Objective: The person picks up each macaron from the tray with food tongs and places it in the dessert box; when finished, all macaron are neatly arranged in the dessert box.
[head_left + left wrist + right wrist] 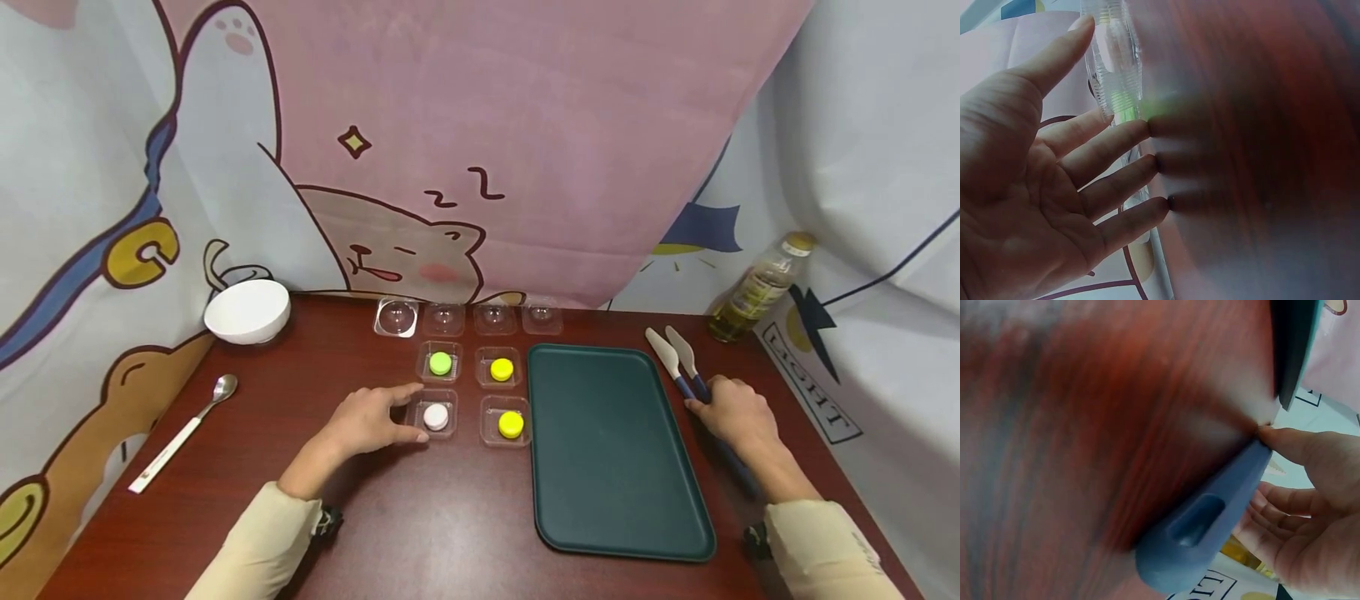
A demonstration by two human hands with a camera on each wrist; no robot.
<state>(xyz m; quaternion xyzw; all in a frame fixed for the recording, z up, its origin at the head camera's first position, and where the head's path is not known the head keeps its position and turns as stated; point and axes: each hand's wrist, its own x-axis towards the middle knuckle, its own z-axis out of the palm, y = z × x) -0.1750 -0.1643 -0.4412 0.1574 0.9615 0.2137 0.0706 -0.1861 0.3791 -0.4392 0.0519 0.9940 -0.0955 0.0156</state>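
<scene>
My left hand (366,423) spreads thumb and index finger around a clear plastic box (452,403) that holds a pale pink macaron (436,417). In the left wrist view, the thumb and index fingertip lie right at the box's ribbed wall (1116,94), and the other fingers extend to the tabletop. At the right, my right hand (738,412) holds tongs (681,367) with pale tips and blue handles, lying beside the tray. Its thumb meets a blue handle (1210,506) in the right wrist view, with the fingers curled on the far side.
Nearby boxes hold a green macaron (440,363) and yellow macarons (502,369) (511,424). Several clear lids (444,317) line the back. A dark green tray (611,450) lies right of centre. Around them are an oil bottle (757,292), a white bowl (247,312) and a spoon (183,435).
</scene>
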